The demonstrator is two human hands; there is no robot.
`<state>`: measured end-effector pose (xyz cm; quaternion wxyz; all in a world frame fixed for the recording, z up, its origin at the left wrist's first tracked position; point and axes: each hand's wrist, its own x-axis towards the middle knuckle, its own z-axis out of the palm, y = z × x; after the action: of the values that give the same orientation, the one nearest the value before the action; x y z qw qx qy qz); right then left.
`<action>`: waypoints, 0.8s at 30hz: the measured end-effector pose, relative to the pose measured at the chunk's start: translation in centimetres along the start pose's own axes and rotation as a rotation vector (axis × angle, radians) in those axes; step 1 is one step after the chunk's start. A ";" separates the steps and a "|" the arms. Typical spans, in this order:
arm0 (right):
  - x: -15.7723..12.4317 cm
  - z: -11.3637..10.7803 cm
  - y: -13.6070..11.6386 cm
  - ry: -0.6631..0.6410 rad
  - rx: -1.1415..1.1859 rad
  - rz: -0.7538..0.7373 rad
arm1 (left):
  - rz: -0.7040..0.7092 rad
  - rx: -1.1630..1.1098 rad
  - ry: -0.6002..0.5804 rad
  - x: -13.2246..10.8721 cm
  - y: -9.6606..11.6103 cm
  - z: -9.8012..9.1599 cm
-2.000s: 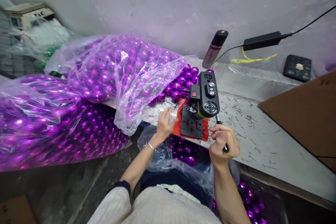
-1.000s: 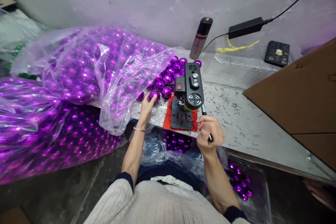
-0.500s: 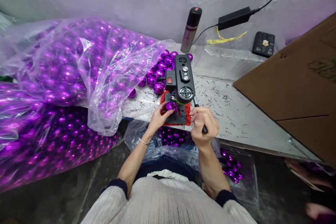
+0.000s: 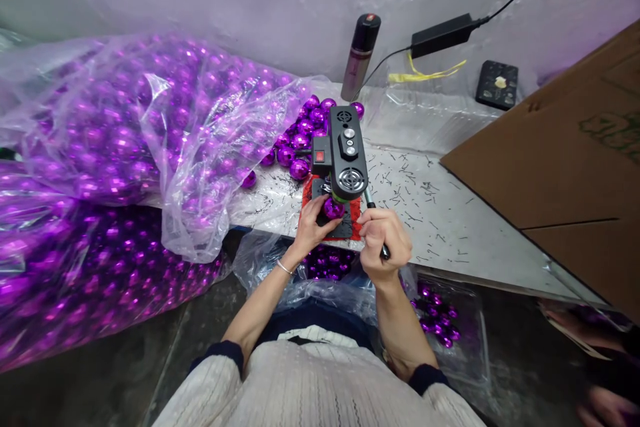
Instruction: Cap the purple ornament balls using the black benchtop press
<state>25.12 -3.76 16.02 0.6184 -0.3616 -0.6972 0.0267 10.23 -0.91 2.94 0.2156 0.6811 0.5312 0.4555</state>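
Note:
My left hand [image 4: 311, 223] has its thumb and fingers around a shiny purple bauble [image 4: 333, 208], just under the front end of a small black bench drill press [image 4: 349, 147]. The machine's head hides the top of the bauble. Wrapped round the black grip of the press's metal lever [image 4: 369, 197] is my right hand [image 4: 385, 240], closed, to the right of the machine. Beneath the press lies a red mat [image 4: 306, 201]. Several loose purple baubles [image 4: 300, 141] sit on the worktable behind and left of it.
Clear plastic bags [image 4: 190, 140] full of purple baubles fill the left. A spray can [image 4: 361, 57], a black power adapter [image 4: 443, 35] and a phone-like black item [image 4: 497, 85] stand at the back. A cardboard box [image 4: 560, 167] is at right. Dark shavings [image 4: 427, 185] litter the worktable [image 4: 480, 240].
My left hand has moved slightly right and brought the bauble in under the press's head. My right hand stays on the lever, a little lower relative to the machine.

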 end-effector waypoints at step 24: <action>-5.4 2.1 3.9 0.124 -0.026 -0.092 | -0.027 0.014 -0.009 -0.1 0.0 0.1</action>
<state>24.95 -2.94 9.10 0.6560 -0.3383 -0.6739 -0.0333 10.30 -1.01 2.88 0.2193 0.6776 0.5424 0.4456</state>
